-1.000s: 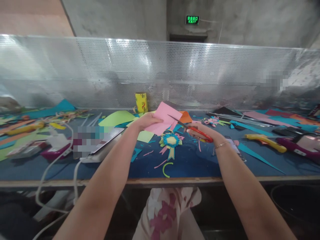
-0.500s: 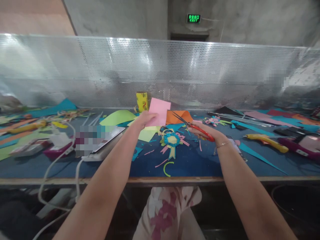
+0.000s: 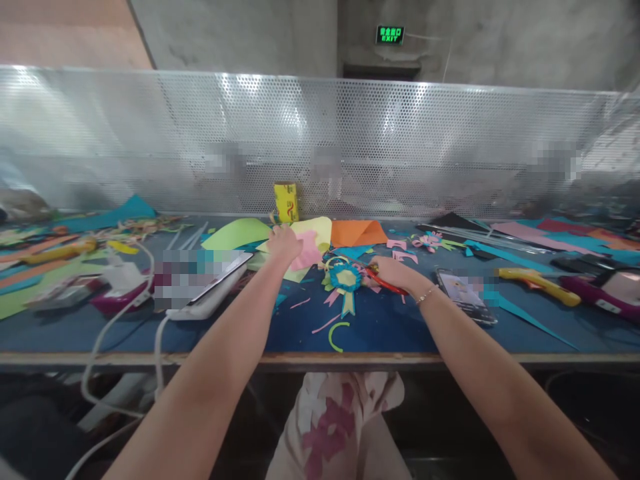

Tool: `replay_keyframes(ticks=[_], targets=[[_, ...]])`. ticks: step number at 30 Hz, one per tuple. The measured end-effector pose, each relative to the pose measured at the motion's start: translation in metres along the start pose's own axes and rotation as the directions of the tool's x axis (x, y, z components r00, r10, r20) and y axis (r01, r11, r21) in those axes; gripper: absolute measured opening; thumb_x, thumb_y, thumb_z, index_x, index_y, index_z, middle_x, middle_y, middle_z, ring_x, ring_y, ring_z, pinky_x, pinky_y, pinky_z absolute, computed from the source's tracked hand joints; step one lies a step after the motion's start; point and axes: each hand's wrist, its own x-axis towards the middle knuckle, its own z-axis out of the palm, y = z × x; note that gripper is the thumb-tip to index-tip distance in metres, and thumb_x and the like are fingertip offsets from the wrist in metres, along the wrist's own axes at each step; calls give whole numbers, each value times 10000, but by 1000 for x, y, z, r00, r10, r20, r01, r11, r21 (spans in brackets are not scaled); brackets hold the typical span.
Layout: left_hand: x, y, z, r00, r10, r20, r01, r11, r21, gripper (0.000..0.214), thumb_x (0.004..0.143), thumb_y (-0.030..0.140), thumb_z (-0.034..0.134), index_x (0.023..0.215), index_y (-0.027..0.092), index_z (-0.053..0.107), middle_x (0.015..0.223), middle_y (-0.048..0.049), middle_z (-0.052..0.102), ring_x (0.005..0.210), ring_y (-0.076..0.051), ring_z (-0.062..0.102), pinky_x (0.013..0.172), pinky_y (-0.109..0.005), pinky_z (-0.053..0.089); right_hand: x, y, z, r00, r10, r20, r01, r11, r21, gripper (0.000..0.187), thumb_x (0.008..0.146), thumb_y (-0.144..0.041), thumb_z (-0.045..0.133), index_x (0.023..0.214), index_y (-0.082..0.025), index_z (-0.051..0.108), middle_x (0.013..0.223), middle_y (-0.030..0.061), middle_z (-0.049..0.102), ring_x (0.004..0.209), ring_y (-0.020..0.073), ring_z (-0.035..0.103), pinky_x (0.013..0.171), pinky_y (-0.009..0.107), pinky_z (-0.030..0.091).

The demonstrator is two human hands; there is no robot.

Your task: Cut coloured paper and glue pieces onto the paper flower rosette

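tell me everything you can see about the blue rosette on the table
The rosette looks like cut paper: a ruffled blue ring around a pale yellow centre, with a blue-edged yellow tail notched at its end. Pink and green strips show around it. It lies face up on the blue table, tail toward the near edge. The red scissors in the right hand are close by; contact is unclear.

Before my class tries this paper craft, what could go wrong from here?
The red-handled scissors in the right hand are close beside the blue rosette, so a careless move might nick or snag it.

The white cables hang over the table's front edge near the left arm; a catch could tug whatever they connect to.
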Motion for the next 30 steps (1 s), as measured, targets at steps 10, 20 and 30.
replay_keyframes(ticks=[10,20,30], targets=[[-33,56,-11,866,491,88,-311,669,-675,225,641,337,589,752,149,646,756,-69,651,715,-183,585,684,-291,436,4,9,-16,981,181,-64,-73,662,746,344,565,-259,656,814,-175,434,458,-87,418,347,55,365,360,189,276],[-67,81,-11,711,617,338,-82,550,-831,248,598,366,640,697,139,657,597,-25,609,530,-100,501,518,-227,391,6,-7,-14,973,176,-149,64,415,908,386,484,-194,722,711,-183,410,451,-105,374,332,27,325,323,174,240],[-77,86,-10,684,613,395,31,517,-855,130,590,264,619,591,134,606,520,12,556,507,-79,484,509,-209,376,13,-1,-4,982,137,-132,57,448,892,436,502,-194,719,849,-171,455,475,-99,407,308,31,328,309,179,229]])
